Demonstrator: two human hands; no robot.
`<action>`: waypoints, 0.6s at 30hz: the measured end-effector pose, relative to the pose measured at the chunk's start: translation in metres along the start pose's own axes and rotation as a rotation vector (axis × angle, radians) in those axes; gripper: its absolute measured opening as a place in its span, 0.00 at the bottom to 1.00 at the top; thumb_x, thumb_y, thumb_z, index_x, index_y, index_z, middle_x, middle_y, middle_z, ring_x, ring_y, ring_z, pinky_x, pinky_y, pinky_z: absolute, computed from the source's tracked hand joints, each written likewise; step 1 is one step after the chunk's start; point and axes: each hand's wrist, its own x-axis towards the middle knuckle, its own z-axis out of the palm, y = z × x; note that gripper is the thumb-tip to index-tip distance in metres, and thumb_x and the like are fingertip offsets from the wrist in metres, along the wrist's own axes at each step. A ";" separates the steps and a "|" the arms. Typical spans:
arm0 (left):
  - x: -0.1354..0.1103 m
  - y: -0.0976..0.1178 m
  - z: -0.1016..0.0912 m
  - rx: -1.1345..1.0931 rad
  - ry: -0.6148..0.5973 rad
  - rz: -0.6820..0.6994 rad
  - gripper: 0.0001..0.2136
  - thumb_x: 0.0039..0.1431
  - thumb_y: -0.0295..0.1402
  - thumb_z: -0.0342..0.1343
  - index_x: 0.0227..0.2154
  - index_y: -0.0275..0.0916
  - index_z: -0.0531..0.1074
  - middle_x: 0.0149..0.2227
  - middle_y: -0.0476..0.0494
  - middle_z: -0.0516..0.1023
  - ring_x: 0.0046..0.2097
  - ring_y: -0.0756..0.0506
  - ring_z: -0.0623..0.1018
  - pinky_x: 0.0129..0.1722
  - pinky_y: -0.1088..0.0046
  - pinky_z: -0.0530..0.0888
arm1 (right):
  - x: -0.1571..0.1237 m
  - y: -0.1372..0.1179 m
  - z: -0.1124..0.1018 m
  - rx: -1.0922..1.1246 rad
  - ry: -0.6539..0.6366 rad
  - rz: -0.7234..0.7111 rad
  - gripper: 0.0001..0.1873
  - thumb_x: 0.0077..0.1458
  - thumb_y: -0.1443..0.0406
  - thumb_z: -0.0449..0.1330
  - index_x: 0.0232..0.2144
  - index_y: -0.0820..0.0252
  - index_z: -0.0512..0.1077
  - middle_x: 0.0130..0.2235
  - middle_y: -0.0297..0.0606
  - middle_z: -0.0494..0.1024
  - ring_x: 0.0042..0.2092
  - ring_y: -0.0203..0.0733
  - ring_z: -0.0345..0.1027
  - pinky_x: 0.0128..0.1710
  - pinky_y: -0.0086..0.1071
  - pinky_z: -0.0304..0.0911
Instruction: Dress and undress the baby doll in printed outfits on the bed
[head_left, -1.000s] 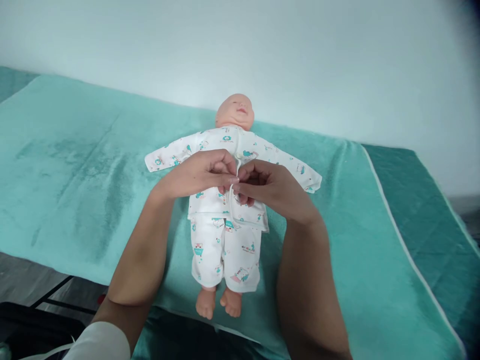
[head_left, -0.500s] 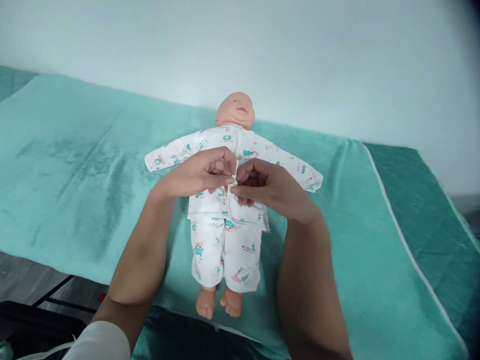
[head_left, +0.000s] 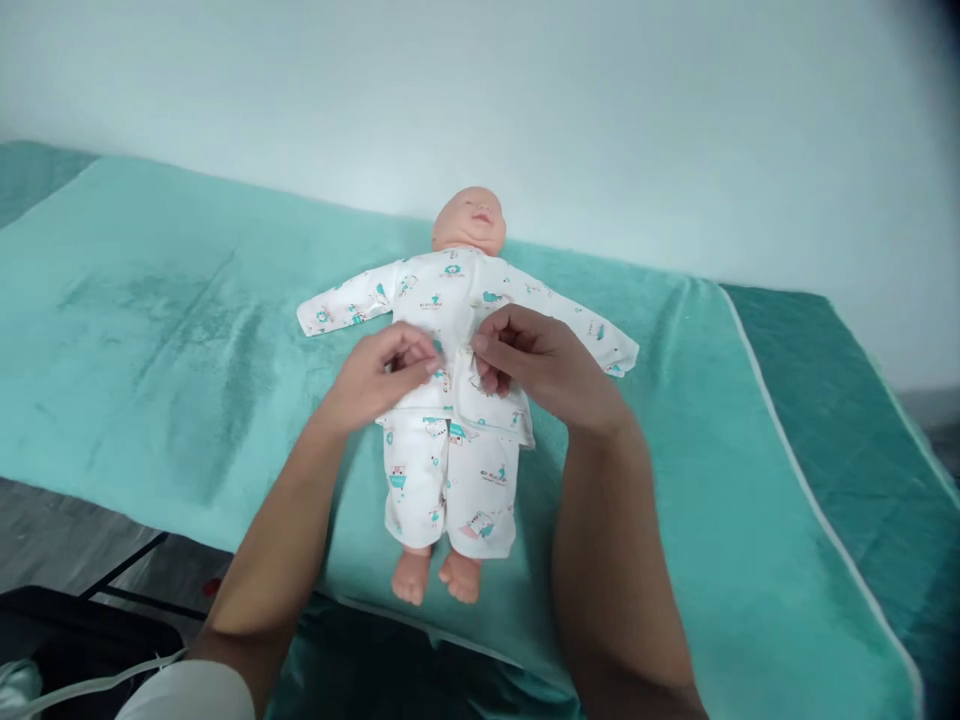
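Note:
A baby doll [head_left: 469, 220] lies on its back, head away from me and bare feet towards me. It wears a white printed long-sleeved shirt [head_left: 431, 270] and matching trousers [head_left: 480, 495]. My right hand [head_left: 525, 355] pinches the shirt's front edge between thumb and fingers, at about belly height. My left hand [head_left: 386, 375] hovers at the other side of the shirt front, fingers loosely curled and the thumb slightly apart. Nothing shows between its fingertips. Both hands hide parts of the shirt's sides and front opening.
A light green cloth [head_left: 180, 330] covers the table, with a darker green cover [head_left: 847, 400] beneath it at the right. Behind stands a pale wall [head_left: 480, 90]. At the lower left are a black object [head_left: 75, 640] and a pale tube or cord [head_left: 97, 685].
My left hand has come away from the shirt's front edge, moving left and slightly down. My right hand stays at the edge. The camera view has shifted slightly.

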 end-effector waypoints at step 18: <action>-0.093 -0.041 0.021 0.377 0.429 0.016 0.03 0.59 0.26 0.55 0.33 0.40 0.72 0.34 0.48 0.76 0.38 0.47 0.75 0.42 0.69 0.72 | -0.046 0.057 0.077 -0.771 0.414 -0.566 0.08 0.65 0.65 0.59 0.37 0.56 0.78 0.44 0.43 0.76 0.47 0.49 0.69 0.50 0.46 0.65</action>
